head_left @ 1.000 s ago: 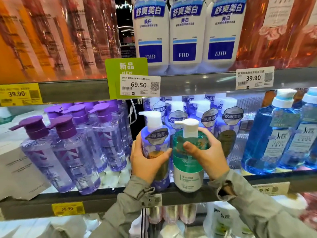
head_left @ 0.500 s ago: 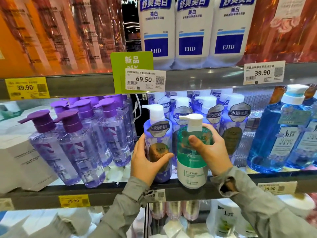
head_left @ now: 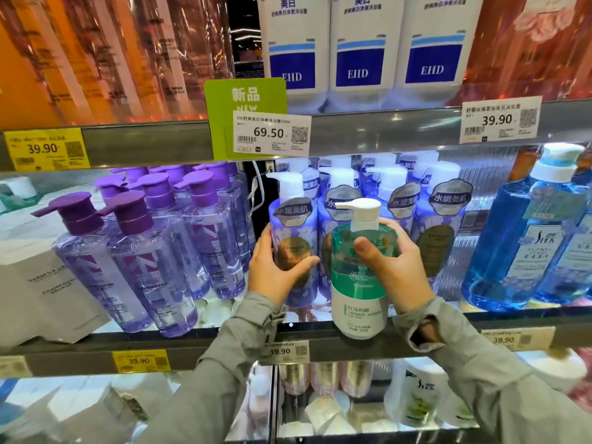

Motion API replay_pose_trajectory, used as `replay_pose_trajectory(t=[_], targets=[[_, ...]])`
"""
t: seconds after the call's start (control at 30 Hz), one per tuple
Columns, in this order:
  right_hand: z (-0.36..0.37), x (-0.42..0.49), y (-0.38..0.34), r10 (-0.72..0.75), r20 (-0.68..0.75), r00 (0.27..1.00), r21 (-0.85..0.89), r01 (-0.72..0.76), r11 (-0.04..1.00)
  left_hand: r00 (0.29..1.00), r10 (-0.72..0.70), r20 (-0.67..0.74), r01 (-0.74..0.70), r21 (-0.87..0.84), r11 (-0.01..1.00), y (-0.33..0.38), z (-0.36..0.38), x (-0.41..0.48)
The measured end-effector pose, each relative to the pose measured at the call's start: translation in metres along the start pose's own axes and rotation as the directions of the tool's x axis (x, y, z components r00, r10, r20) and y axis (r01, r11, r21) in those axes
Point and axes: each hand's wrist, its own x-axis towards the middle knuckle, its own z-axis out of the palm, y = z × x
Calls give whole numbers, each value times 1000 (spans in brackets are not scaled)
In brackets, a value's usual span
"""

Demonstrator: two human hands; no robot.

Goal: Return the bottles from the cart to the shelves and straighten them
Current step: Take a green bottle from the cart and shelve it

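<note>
Gripping still, left fingers (head_left: 264,239) hold the purple bottle (head_left: 293,232), right fingers (head_left: 363,249) the green bottle (head_left: 358,302), now lower.

Glossy plastic green bottle (head_left: 358,283)

Shop: price tags (head_left: 270,134), stocked shelves (head_left: 384,128)

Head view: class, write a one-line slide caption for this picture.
Left hand grips a lavender bottle; right hand holds a green pump bottle at the shelf edge.
</note>
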Motion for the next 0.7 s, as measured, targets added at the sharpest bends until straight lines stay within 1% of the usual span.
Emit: replay_pose_trajectory(t=[0.13,0.47,0.57,0.7], targets=[[0,0,-1,2,7,1000,0,-2,1000,1000,-30,4,30,-13,999,0,1,6],[-1,0,0,-6,16,1000,-22,6,1000,1000,-3,23,3,-12,1000,4,2,10],[-3,-1,-2,-4,36,999,-28,5,1000,1000,-19,23,20,-20,1000,6,3,6],[-1,-5,-4,-14,53,998,19,13,1000,994,-78,74,72,81,994,3,-2,-3]])
